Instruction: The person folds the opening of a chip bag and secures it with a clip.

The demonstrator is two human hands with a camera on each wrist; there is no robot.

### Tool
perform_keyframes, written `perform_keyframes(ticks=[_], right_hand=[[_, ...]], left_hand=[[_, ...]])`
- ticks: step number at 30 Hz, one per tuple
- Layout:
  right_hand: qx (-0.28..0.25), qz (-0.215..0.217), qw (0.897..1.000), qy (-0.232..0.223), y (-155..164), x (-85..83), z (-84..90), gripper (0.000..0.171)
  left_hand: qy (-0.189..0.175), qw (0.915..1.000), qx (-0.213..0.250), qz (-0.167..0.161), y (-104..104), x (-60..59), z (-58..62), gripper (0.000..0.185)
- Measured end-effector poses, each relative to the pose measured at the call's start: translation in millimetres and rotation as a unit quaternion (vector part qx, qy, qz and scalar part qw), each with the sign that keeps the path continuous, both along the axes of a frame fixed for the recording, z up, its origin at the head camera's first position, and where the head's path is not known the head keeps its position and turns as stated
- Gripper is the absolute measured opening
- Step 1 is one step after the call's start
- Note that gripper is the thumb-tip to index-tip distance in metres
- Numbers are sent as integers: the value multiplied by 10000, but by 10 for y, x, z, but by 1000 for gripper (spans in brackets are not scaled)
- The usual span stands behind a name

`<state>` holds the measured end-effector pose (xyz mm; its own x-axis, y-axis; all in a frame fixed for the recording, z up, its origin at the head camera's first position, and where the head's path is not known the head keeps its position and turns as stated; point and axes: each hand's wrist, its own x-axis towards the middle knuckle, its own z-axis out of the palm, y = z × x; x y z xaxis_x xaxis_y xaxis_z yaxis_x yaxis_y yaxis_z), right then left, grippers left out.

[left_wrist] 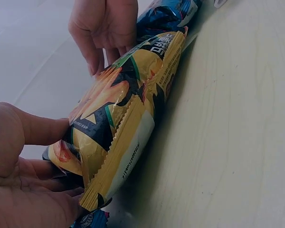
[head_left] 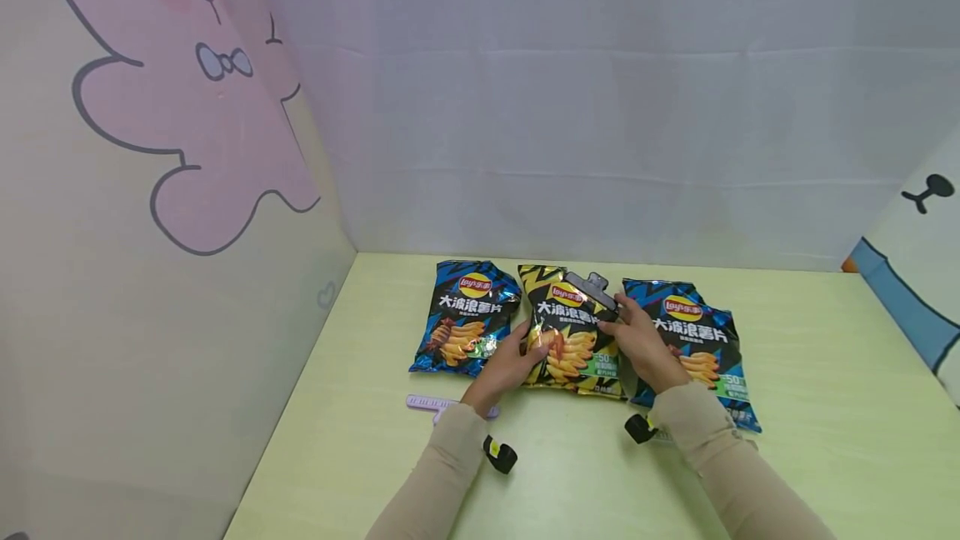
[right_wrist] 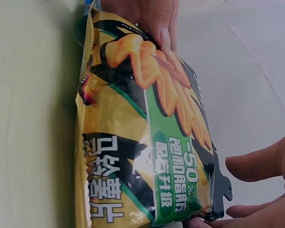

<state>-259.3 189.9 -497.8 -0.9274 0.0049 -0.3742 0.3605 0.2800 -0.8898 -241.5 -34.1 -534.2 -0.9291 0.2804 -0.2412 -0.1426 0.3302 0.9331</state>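
I am reading three crisp bags. The yellow bag (head_left: 572,332), lying between my left hand (head_left: 508,365) and right hand (head_left: 639,342), is showing a red Lay's roundel with "乐事" and white "大波浪薯片" just beyond my fingertips. Near my right thumb, its green panel is reading "-50%"; the smaller characters there are staying too blurred for me. The left blue bag (head_left: 465,317), just outside my left fingers, is carrying the same logo and "大波浪薯片". The right blue bag (head_left: 697,340), partly under my right hand, is repeating both, with "50" on green.
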Motion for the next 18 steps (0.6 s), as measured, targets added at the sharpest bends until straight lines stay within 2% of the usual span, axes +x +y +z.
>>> perform_keyframes(ticks=[7,11,14,18], right_hand=[[2,164,9999,-14,43,2,-31,75],[-22,191,9998,-33,46,35,-17,74],[-27,153,9999,-20,44,66,18,74],[-17,146,9999,41,44,111,67,77]], left_hand=[[139,9999,-47,-74,-8,13,3,68],[272,9994,-179,98,10,35,21,73],[556,9977,-298,232,30,48,46,73],[793,9958,-198,416,47,61,118,70]])
